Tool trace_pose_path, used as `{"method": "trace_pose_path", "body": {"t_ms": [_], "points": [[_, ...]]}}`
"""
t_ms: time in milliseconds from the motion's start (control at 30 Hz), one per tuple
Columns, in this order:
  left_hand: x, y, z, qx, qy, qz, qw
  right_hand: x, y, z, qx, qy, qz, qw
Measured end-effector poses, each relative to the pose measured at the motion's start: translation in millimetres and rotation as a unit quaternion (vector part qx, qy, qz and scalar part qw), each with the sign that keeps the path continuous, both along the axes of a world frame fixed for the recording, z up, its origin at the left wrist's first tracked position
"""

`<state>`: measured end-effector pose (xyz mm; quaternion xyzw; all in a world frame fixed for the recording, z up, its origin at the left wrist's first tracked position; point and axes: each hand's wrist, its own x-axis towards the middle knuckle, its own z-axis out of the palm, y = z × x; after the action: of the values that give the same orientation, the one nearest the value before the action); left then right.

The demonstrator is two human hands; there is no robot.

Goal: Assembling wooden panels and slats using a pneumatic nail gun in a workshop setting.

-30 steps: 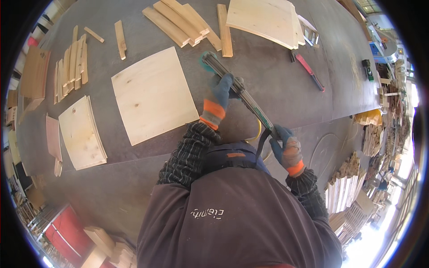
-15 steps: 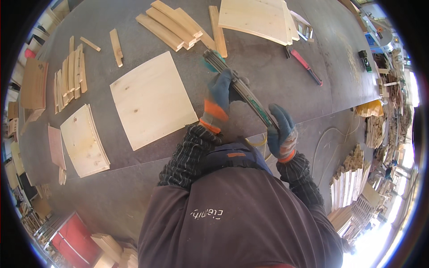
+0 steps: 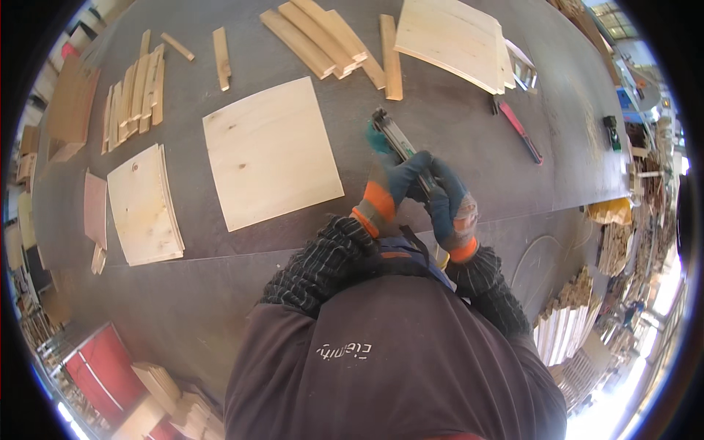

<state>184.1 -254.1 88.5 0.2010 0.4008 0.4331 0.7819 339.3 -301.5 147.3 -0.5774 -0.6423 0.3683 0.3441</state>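
Got blue-gloved left hand [image 3: 402, 178]'s fingers clamped on slim grey metal tool [image 3: 397, 138], can't tell for blue-gloved right hand [image 3: 453, 206], with square pale plywood panel [image 3: 271, 154] and tan wood strips [image 3: 317, 38] lying unjoined on grey counter [image 3: 469, 169].

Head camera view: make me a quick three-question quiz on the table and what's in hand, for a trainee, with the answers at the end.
1. Multiple choice: what does the left hand, in a blue, orange-banded glove, hold?
A. A wooden-handled paintbrush
B. A long, narrow, grey metal tool
C. A round yellow sponge

2. True or false: the large, flat, four-sided panel of pale wood lies to the left of the left hand.

3. Fill the gap: on the dark grey flat table, the slim pink-and-black tool lies farther to the ___ than the gloved right hand.

Key: 1. B; 2. True; 3. right
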Motion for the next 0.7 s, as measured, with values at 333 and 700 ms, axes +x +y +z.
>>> {"method": "trace_pose_path", "body": {"t_ms": [333,700], "points": [[10,14,-42,-0.025,-0.072,0.019,0.997,-5,17,-7,-0.117,0.042,-0.049,0.991],[-12,3,-20,-0.038,-0.008,0.070,0.997,-14,39,4,-0.098,0.073,-0.025,0.992]]}}
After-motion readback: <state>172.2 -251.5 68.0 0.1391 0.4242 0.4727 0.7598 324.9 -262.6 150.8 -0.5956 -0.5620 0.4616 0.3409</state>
